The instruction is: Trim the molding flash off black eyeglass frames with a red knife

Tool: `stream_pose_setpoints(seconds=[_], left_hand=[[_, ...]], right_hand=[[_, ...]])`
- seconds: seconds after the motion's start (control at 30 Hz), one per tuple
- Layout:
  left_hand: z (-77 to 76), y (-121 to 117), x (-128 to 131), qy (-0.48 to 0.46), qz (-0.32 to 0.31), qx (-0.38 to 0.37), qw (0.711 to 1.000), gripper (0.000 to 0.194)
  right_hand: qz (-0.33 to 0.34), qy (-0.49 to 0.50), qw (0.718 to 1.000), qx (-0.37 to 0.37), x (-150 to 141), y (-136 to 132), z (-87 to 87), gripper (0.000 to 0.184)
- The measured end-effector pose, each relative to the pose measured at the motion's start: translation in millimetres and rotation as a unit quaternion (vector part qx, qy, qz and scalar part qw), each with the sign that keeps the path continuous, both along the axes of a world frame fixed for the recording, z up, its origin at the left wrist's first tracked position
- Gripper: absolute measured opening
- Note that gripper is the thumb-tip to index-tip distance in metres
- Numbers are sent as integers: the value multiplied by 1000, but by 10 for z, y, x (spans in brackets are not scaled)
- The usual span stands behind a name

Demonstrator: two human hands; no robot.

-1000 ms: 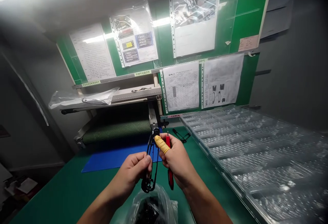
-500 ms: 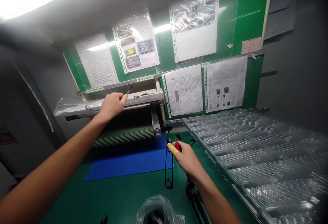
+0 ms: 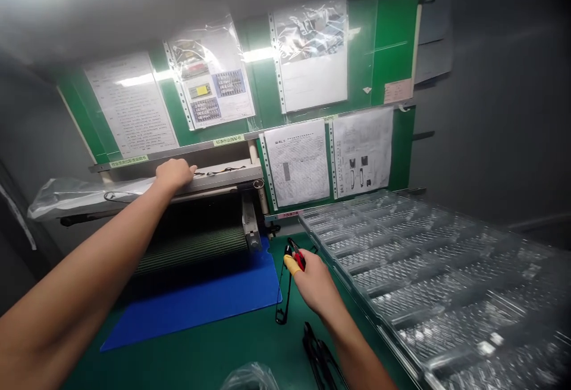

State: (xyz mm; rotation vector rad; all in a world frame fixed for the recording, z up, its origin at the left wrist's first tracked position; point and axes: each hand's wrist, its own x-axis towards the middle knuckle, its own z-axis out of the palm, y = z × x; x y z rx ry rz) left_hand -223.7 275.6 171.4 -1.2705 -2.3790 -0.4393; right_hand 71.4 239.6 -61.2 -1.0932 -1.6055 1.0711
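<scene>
My left hand (image 3: 173,175) is over the white ledge above the roller. Its fingers are curled and partly hidden, with a small black part (image 3: 199,174) at the fingertips. My right hand (image 3: 312,280), with a yellow cover on the thumb, is closed around a red-handled tool (image 3: 300,259) that looks like nippers. Between thumb and fingers it also pinches a long, thin black frame (image 3: 286,298), which hangs down over the green table. Another thin black part (image 3: 229,170) lies on the ledge, right of my left hand.
A clear compartment tray (image 3: 401,271) fills the right side. The ribbed roller (image 3: 191,247) sits above a blue sheet (image 3: 196,313). Several black frames (image 3: 319,354) lie on the green table, near a clear plastic bag (image 3: 252,377). Papers hang on the green board (image 3: 392,27) behind.
My left hand has lowered the small black part from above the ledge to its surface. The right hand keeps the frame and red-handled tool. The view has shifted right.
</scene>
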Motion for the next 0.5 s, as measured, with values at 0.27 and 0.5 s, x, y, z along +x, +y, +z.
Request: stream_pose_setpoints(seconds=[0.27,0.5], left_hand=[[-1080,-899,1026,-170,-324,-41,930,42],[-2118,-1023,1495,-407,-396,-182,803,54]], right_hand=[[79,94,992,-28,-10,-95,149,24],[32,197,979,-33,12,-177,251,29]])
